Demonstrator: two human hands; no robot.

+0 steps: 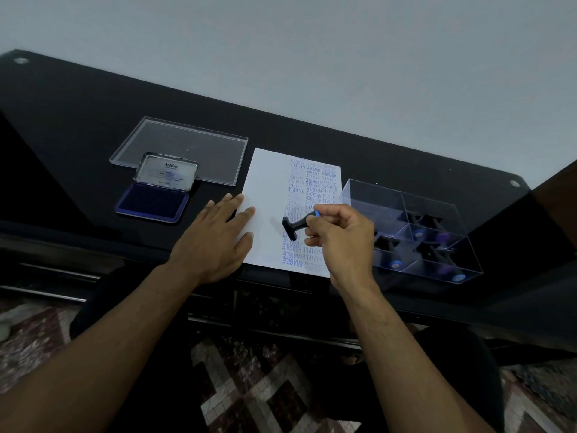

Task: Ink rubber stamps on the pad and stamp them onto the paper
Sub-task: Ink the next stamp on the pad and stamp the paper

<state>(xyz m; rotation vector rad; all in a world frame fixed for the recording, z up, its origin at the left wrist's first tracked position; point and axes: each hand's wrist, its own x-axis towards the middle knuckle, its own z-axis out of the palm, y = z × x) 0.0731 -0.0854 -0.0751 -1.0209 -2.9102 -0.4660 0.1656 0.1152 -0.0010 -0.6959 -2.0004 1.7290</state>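
Right hand [340, 235]: right of frame centre, fingers curled round the handle of a black rubber stamp [295, 226], pinching it near its blue-capped end
Stamp vs grip: the handle runs out of the fingers toward the left; the flat stamping base sticks out left of the fingertips, tilted, over the middle of the paper; whether it touches the sheet cannot be told
Left hand [215, 239]: centre of frame, fingers straight and spread, pressing flat on the paper's left edge and holding nothing
Paper [265, 189]: white sheet at frame centre on the black table [78, 126], its right half crowded with blue prints reading SAMPLE, FRAGILE, AIR MAIL, AMENDED
Ink pad [153, 203]: left of the paper, lid hinged open, blue pad facing up, apart from both hands
Clear lid [187, 145]: flat, just behind the ink pad
Clear box [415, 232]: right of the paper, divided into compartments holding more stamps
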